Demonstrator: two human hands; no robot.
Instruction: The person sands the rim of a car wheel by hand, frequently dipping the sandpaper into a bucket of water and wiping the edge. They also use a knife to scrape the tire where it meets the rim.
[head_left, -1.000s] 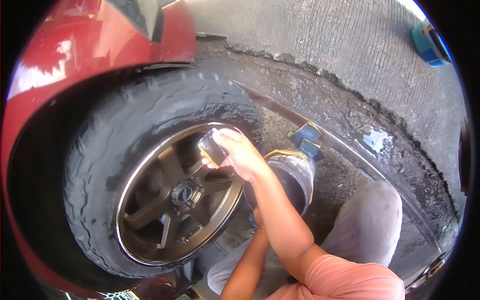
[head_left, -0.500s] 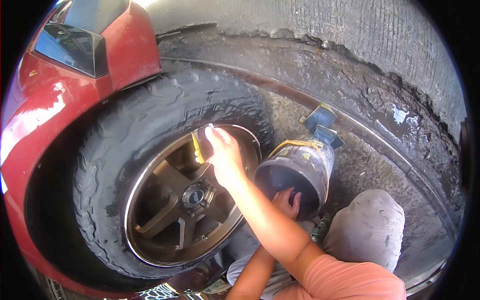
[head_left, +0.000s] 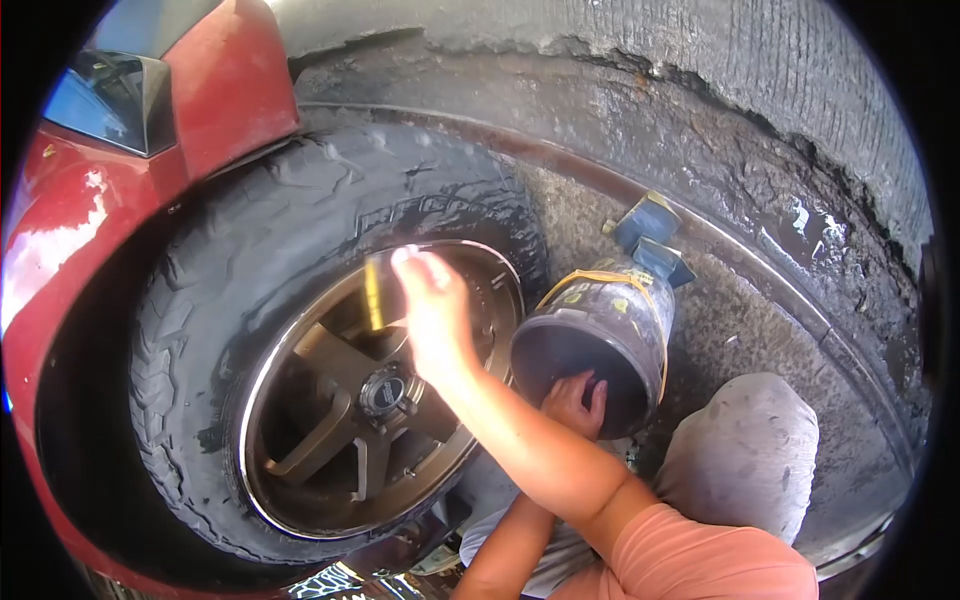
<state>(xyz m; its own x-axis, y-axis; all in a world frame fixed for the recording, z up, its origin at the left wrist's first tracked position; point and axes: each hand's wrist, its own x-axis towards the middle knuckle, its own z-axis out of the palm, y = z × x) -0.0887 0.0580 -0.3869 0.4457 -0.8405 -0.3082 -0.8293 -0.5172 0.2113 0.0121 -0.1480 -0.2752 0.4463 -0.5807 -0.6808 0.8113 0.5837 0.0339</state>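
My right hand (head_left: 432,310) is raised in front of the upper part of the bronze wheel rim (head_left: 345,375), closed around a sponge (head_left: 375,290) with a dark body and a yellow edge. Hand and sponge are blurred by motion. My left hand (head_left: 577,404) lies over the near rim of a dark bucket (head_left: 620,320), fingers curled inside its mouth. Its wrist passes below my right arm. The bucket's mouth faces me, and a yellow-orange band runs round its side. The wheel carries a large black off-road tire (head_left: 200,330).
A red car body (head_left: 225,90) frames the wheel on the left. Blue-grey pieces (head_left: 650,235) stick out behind the bucket. My knee in light grey trousers (head_left: 745,460) is to the right. Beyond lie a metal edge strip (head_left: 560,165) and rough, broken concrete (head_left: 760,90).
My right hand with the sponge has moved slightly left and blurred. My left hand stays at the bucket. The view has shifted a little, so the car and wheel appear farther left.
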